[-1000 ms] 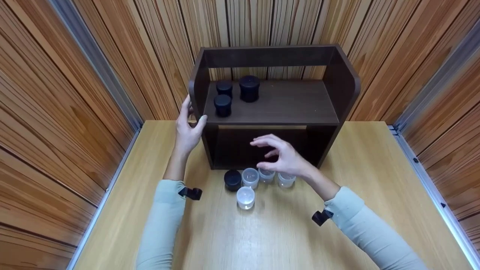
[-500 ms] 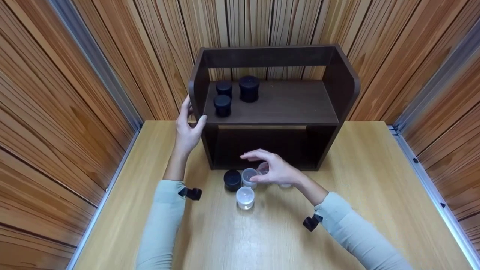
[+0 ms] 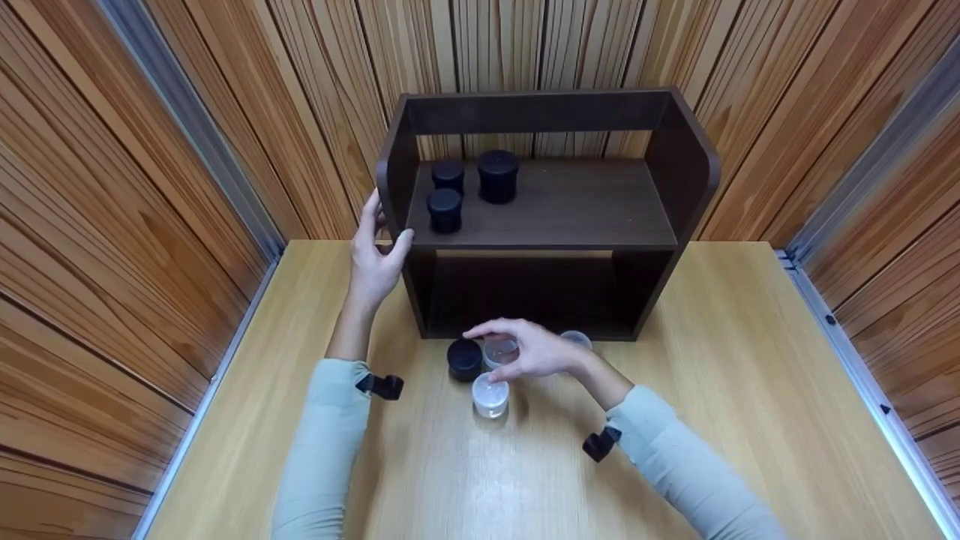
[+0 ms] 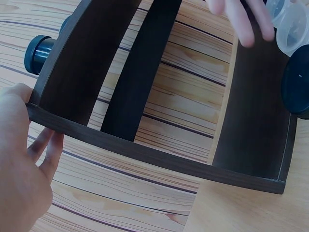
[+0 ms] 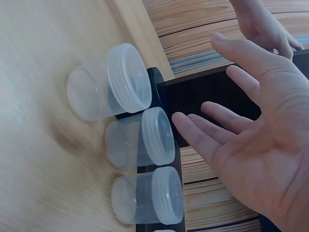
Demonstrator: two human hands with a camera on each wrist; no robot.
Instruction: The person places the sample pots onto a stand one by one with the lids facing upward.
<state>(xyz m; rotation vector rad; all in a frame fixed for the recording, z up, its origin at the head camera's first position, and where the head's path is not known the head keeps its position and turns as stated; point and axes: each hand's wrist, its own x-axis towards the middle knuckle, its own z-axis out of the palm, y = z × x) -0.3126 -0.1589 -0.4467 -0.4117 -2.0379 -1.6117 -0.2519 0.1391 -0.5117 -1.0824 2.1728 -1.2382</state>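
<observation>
Currently, left hand (image 3: pixel 375 270): thumb and fingers grip the left side of the dark shelf unit (image 3: pixel 592 206).
Right hand (image 3: pixel 536 350): fingers spread and bent, nothing held; hovers above the clear jars (image 5: pixel 157 137), thumb over the front one; contact cannot be told.
Front clear jar (image 3: pixel 491 401): upright on the wooden table (image 3: pixel 450 480), nearest the person.
Rear clear jar (image 3: pixel 499 351): just behind it, partly hidden by the right hand.
Right-end clear jar (image 3: pixel 576 339): near the shelf's front edge, beyond the right wrist, partly covered.
Black container (image 3: pixel 465 361): on table, left of the rear clear jar.
Upper shelf: tall black container (image 3: pixel 499 180) right of two smaller black containers (image 3: pixel 445 211), toward the left end.
</observation>
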